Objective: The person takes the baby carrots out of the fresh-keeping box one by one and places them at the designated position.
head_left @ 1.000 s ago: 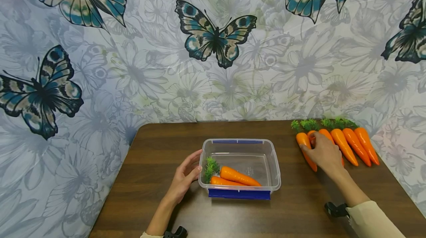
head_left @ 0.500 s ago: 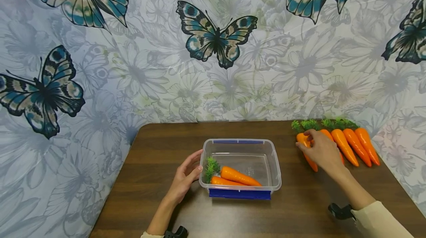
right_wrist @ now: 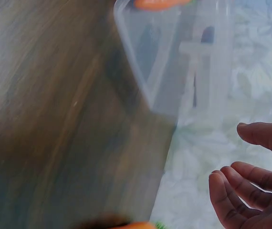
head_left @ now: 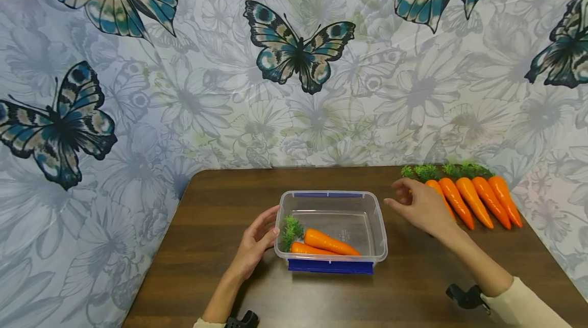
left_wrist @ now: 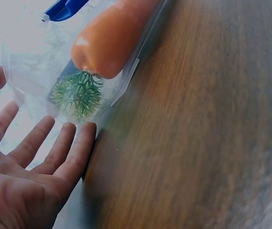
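Observation:
A clear plastic box [head_left: 337, 210] with blue latches holds two orange carrots [head_left: 331, 243] with a green leafy top. My left hand [head_left: 254, 244] rests its fingers against the box's left wall; in the left wrist view those fingers [left_wrist: 81, 148] are straight beside the green top [left_wrist: 78, 95]. To the right of the box my right hand [head_left: 424, 208] hovers over the left end of a row of carrots [head_left: 475, 203]. Its thumb [right_wrist: 257, 132] and fingers stand apart, with nothing between them. The hand hides part of the row's left end.
Both the box and the carrot row lie on a brown wooden table [head_left: 220, 216]. Green tops [head_left: 459, 170] of the row reach the table's far edge. Behind stands a wall covering [head_left: 294, 129] printed with butterflies and flowers.
My right hand has shifted left off the row's second carrot, toward the box, and holds nothing. My left hand and the box have stayed in place.

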Tool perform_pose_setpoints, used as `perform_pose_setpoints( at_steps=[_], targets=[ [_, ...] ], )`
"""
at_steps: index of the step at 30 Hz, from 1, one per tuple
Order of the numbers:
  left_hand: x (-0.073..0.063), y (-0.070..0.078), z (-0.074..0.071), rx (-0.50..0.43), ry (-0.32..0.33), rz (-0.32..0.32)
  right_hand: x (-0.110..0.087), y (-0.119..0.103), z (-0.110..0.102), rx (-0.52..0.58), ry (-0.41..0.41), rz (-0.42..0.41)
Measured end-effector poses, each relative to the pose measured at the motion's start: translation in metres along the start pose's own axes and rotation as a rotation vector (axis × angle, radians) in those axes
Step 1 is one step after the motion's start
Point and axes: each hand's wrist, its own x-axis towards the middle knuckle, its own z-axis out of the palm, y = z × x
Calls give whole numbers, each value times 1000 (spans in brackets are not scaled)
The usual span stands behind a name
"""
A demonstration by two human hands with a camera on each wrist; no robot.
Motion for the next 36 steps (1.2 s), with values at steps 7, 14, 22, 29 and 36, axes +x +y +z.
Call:
perform_pose_setpoints(
  at_steps=[7, 14, 22, 29, 36],
  targets=[
    [1, 1, 1, 1, 0, -9, 2, -23, 7, 74, -44, -45],
    [2, 0, 1, 0, -1, -7, 6, -37, 13, 91, -87, -85],
    [2, 0, 1, -2, -7, 5, 7, -48, 20, 68, -121, -127],
    [0, -2, 1, 4, 7, -3, 7, -58, 31, 52, -143, -176],
    [0, -2, 1, 4, 2, 2, 10, -68, 40, 58, -199, -199]
  ],
)
